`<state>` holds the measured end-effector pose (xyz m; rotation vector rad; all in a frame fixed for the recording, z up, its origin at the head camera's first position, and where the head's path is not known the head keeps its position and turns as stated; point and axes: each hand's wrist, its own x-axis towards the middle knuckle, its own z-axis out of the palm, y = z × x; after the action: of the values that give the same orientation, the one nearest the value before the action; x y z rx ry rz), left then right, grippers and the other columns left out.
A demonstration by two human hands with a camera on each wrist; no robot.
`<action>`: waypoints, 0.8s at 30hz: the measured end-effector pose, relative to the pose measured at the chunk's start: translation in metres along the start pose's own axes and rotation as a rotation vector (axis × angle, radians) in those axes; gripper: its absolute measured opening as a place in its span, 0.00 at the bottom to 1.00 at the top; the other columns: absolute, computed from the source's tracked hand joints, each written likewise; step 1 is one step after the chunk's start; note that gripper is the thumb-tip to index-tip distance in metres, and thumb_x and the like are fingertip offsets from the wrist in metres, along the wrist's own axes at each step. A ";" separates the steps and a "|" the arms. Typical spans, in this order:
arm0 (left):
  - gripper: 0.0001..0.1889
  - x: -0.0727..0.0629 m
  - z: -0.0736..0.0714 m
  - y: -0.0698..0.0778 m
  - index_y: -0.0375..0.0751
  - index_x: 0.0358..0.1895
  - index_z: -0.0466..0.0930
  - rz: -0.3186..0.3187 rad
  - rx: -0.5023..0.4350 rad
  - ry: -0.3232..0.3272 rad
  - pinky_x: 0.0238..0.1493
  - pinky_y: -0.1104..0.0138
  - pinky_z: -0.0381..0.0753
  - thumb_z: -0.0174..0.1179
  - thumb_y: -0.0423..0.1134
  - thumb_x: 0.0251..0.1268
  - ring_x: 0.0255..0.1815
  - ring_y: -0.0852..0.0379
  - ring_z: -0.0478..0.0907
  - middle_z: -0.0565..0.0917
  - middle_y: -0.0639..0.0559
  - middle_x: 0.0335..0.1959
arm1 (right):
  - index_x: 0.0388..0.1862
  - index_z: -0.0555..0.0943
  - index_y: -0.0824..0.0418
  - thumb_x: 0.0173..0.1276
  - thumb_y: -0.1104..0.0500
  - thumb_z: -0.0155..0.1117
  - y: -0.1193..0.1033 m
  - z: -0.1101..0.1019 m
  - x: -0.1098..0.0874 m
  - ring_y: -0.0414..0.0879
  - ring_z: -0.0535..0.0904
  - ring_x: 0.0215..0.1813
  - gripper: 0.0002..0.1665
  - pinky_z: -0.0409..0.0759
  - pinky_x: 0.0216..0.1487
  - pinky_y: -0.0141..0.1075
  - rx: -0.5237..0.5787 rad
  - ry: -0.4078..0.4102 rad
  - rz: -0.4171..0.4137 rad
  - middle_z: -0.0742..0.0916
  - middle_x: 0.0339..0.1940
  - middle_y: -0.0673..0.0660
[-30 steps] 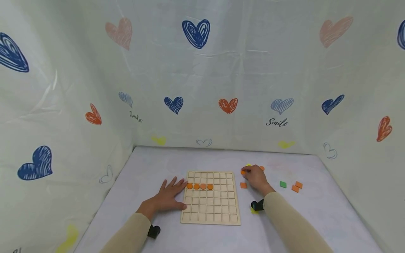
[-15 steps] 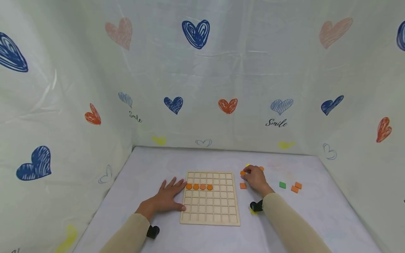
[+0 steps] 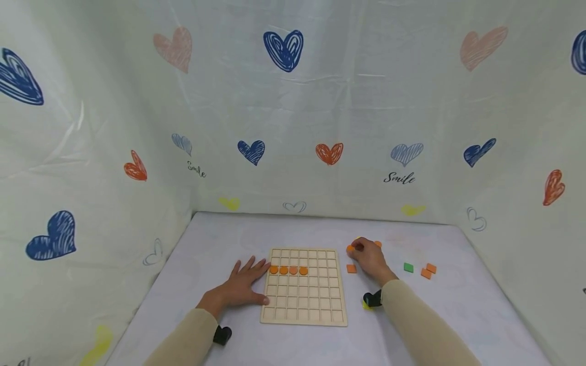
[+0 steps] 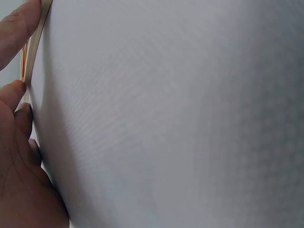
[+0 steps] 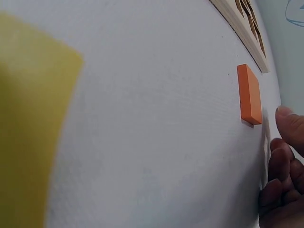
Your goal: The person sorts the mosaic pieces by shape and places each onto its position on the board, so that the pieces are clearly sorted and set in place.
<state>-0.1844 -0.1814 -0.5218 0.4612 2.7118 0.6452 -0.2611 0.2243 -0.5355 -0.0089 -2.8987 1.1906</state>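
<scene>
A wooden grid board (image 3: 320,305) lies on the table, with several orange discs (image 3: 293,270) in a row of its cells. My left hand (image 3: 242,285) lies spread along the board's left side, fingertips and thumb at its edge; the left wrist view catches those fingers (image 4: 16,26) beside the rim. Past the board's right side, my right hand (image 3: 371,258) pinches an orange disc (image 3: 350,248) between thumb and fingers. In the right wrist view the thumb (image 5: 290,126) and curled fingers show, while the disc is hidden.
An orange square tile (image 3: 351,268) lies between board and right hand. A yellow piece (image 3: 367,305) sits under the right wrist; another yellow piece and an orange disc (image 3: 378,244) are behind the hand. A green tile (image 3: 408,267) and orange tiles (image 3: 426,273) lie farther right.
My right hand has shifted very slightly, its fingers closing on the orange disc, which has tipped up a little. The left hand and board stay put.
</scene>
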 end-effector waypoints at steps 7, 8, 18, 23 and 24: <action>0.55 0.002 0.002 -0.003 0.50 0.84 0.60 0.009 -0.003 0.005 0.86 0.39 0.31 0.76 0.64 0.54 0.90 0.40 0.41 0.58 0.49 0.87 | 0.54 0.84 0.63 0.72 0.59 0.69 0.000 -0.005 -0.004 0.56 0.83 0.50 0.15 0.83 0.54 0.51 0.044 0.041 -0.013 0.89 0.47 0.62; 0.55 0.002 0.002 -0.003 0.50 0.84 0.60 0.011 -0.005 0.007 0.86 0.39 0.31 0.76 0.64 0.54 0.90 0.40 0.41 0.58 0.49 0.87 | 0.54 0.85 0.63 0.72 0.59 0.70 0.000 -0.005 -0.004 0.56 0.83 0.49 0.15 0.83 0.53 0.51 0.050 0.044 -0.011 0.89 0.47 0.62; 0.55 0.003 0.001 -0.004 0.50 0.84 0.60 0.011 -0.011 -0.001 0.86 0.40 0.29 0.75 0.64 0.54 0.90 0.41 0.40 0.58 0.50 0.87 | 0.55 0.88 0.59 0.71 0.60 0.71 0.003 -0.004 -0.004 0.53 0.83 0.46 0.15 0.83 0.50 0.48 0.040 0.051 -0.028 0.90 0.44 0.59; 0.56 0.002 0.001 -0.004 0.49 0.84 0.60 0.013 -0.013 0.003 0.86 0.40 0.30 0.75 0.64 0.54 0.90 0.40 0.40 0.58 0.49 0.87 | 0.57 0.89 0.58 0.72 0.61 0.70 0.003 -0.004 -0.005 0.53 0.81 0.47 0.16 0.81 0.49 0.46 0.027 0.042 -0.034 0.90 0.46 0.59; 0.56 0.002 0.001 -0.004 0.49 0.84 0.60 0.013 -0.014 0.004 0.86 0.40 0.30 0.75 0.64 0.54 0.90 0.40 0.40 0.58 0.49 0.87 | 0.57 0.89 0.58 0.71 0.62 0.70 0.003 -0.004 -0.005 0.53 0.80 0.47 0.16 0.81 0.49 0.45 0.024 0.037 -0.033 0.90 0.46 0.59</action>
<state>-0.1870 -0.1838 -0.5255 0.4753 2.7084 0.6686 -0.2562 0.2290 -0.5346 0.0166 -2.8415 1.2070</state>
